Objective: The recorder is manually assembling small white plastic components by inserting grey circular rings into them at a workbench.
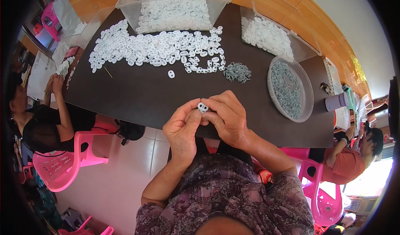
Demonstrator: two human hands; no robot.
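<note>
Now both hands pinch one small white plastic piece (203,107) just over the near edge of the dark table (137,97).

Left hand (182,129) and right hand (227,116) have their fingers closed on the piece from both sides — only its top with two holes shows between the fingertips. It looks light, stiff and a little smooth, so I judge it is best gripped by its narrow sides, firmly, because it may slip. A pile of same white pieces (156,47) lies toward the far edge, before a clear tub (129,8). A small heap of grey parts (237,72) sits beside a round clear dish (309,97) at the right edge. Whether a grey part is already inside the piece is hidden by the fingers.
</note>
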